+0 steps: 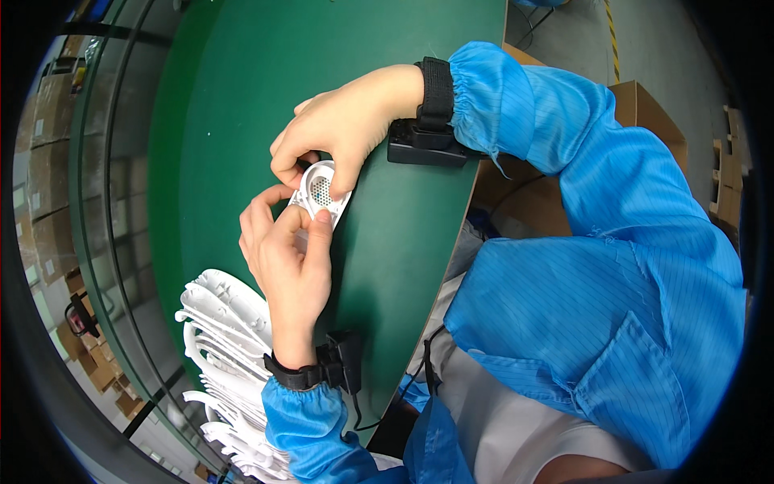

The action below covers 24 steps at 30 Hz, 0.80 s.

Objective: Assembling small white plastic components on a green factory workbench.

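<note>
Both my hands meet over a small white plastic shell (339,211), held a little above the green table. The shell has a raised rounded rim around a perforated grille (321,190). My left hand (286,254) is closed on its near end, thumb pressed at the lower edge of the rim. From above, my right hand (339,129) grips the rim, with its thumb at the grille's side and its bent fingers at the far side. Something dark shows between the right fingers, too small to make out. Part of the shell is hidden by my fingers.
A stack of white curved plastic shells (230,355) lies beside my left forearm on the green table (242,89). Black straps with boxy black devices (427,145) sit on both wrists. Metal rails (121,242) run along the left, cartons (52,194) beyond. An open cardboard box (649,121) stands at right.
</note>
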Available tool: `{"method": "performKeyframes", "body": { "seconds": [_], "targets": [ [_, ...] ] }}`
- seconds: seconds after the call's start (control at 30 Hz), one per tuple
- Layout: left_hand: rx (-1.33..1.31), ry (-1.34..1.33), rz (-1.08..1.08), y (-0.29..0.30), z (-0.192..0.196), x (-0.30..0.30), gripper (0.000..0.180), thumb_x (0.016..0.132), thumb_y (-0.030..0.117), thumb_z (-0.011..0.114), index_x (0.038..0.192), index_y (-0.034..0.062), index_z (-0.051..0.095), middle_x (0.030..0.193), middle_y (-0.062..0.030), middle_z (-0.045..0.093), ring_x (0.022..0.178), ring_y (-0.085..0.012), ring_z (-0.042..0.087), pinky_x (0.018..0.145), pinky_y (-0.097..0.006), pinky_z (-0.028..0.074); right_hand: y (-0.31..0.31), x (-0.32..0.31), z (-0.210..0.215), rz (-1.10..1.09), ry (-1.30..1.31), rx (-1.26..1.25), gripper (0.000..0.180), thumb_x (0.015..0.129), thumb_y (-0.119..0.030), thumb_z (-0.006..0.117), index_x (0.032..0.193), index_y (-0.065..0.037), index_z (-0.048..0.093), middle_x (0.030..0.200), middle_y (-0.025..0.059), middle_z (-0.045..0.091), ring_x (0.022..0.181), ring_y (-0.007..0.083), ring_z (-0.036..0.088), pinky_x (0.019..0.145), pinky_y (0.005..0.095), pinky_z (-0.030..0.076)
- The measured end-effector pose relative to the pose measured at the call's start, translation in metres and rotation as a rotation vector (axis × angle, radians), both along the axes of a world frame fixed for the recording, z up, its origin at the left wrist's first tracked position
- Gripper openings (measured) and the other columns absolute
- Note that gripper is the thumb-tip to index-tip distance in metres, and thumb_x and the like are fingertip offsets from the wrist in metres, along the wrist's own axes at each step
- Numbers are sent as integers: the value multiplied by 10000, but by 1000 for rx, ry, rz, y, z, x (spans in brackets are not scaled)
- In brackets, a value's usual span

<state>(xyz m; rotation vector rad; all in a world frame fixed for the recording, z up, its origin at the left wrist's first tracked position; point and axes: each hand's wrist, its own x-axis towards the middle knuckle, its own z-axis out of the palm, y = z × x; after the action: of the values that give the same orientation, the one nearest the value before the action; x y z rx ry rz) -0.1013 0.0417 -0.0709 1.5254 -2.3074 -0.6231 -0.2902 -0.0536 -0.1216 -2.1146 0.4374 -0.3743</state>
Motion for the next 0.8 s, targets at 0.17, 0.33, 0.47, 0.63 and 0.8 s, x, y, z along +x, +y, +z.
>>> {"method": "performKeyframes", "body": {
  "seconds": [0.17, 0.33, 0.47, 0.63, 0.8],
  "targets": [
    [-11, 3, 2, 0, -3, -3, 249, 835, 195, 639, 669, 24, 565, 1090, -106, 568, 1052, -279, 476, 884, -388, 332, -3, 2, -6, 48, -107, 117, 315, 646, -230, 701, 899, -83, 585, 876, 1, 592, 794, 181, 566, 804, 346, 391],
    [-80, -84, -59, 3, -2, -5, 233, 823, 182, 630, 662, 25, 572, 1074, -120, 559, 1031, -289, 477, 879, -393, 333, 0, 2, -5, 33, 8, -23, 305, 656, -233, 709, 887, -94, 566, 865, -9, 580, 843, 181, 547, 885, 380, 334],
    [-87, -192, -56, 8, 2, -9, 293, 886, 244, 583, 727, 0, 620, 1122, -138, 545, 1051, -287, 472, 918, -398, 322, 1, 3, 2, 52, 41, -8, 304, 652, -233, 713, 863, -101, 537, 843, -3, 564, 843, 188, 539, 860, 376, 338],
    [-63, -177, 29, 8, 6, -11, 263, 794, 200, 694, 873, -7, 553, 1052, -165, 489, 1000, -307, 464, 836, -388, 392, 4, 4, 5, 11, 82, -61, 408, 643, -229, 729, 946, -103, 486, 821, 16, 550, 871, 222, 529, 839, 378, 343],
    [-76, 26, 165, 5, 12, -16, 318, 765, 168, 697, 944, -9, 502, 990, -197, 541, 919, -426, 568, 754, -451, 477, 13, 6, 7, -9, 63, -132, 439, 643, -224, 734, 987, -99, 492, 831, 20, 561, 911, 226, 534, 845, 380, 341]
  ]
}}
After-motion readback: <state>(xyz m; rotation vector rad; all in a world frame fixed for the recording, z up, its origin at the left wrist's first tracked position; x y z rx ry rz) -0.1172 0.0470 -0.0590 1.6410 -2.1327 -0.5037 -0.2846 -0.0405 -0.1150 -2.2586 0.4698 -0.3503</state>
